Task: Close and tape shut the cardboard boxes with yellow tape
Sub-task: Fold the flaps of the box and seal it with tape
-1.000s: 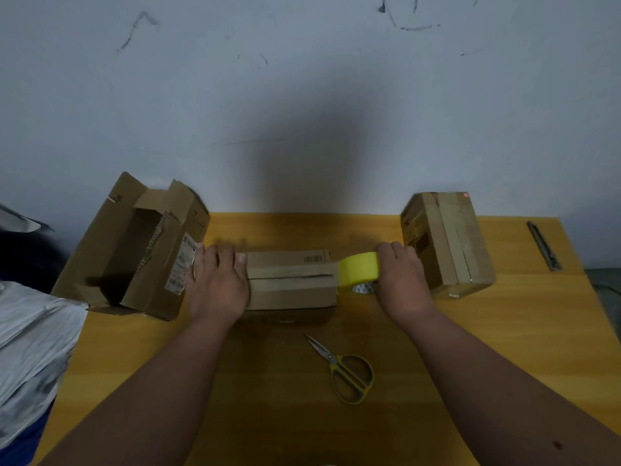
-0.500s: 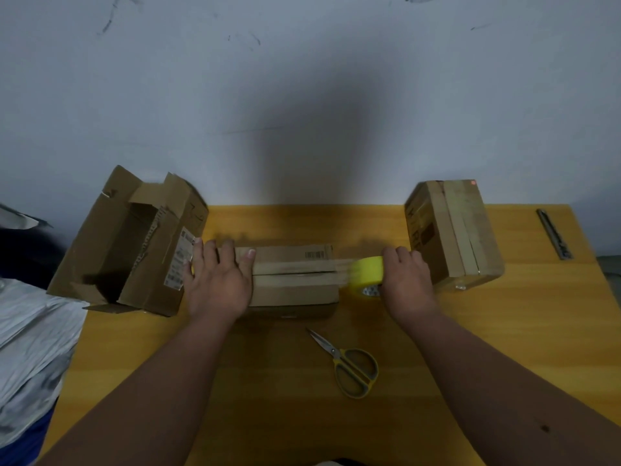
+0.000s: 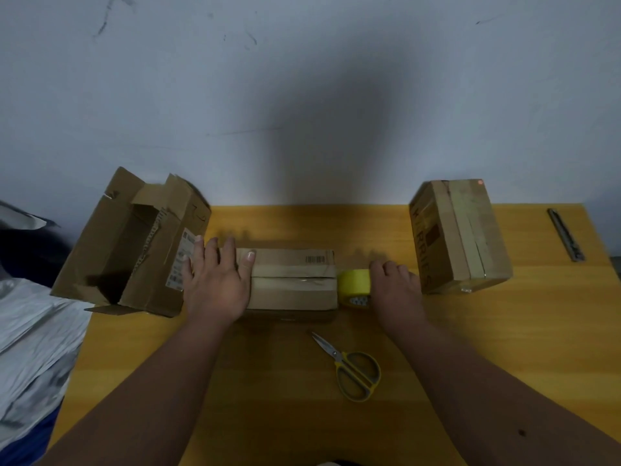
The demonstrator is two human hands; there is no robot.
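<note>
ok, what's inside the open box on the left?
The open box lies tipped with its flaps spread. Its visible interior shows only bare cardboard walls and a dark shadowed bottom corner; no contents show. The near flap and deep shadow hide part of the inside, so that part cannot be checked.

Right-hand closed box (image 3: 460, 235): large brown letters run down its left side face, partly shaded, reads roughly "KIRRIES", first and last letters unsure. Dark square mark beside the letters, no text legible in it. Small orange-red dot at the top right corner of that box, not a readable sign.

Middle box (image 3: 295, 280): barcode printed on the far top flap near its right end, digits too small to read.

Open box on the left (image 3: 134, 243): white shipping label on the side wall facing the middle box, printed lines and barcode blurred, nothing legible.

Yellow tape roll (image 3: 355, 286): pattern on the inner core, unreadable.
</note>
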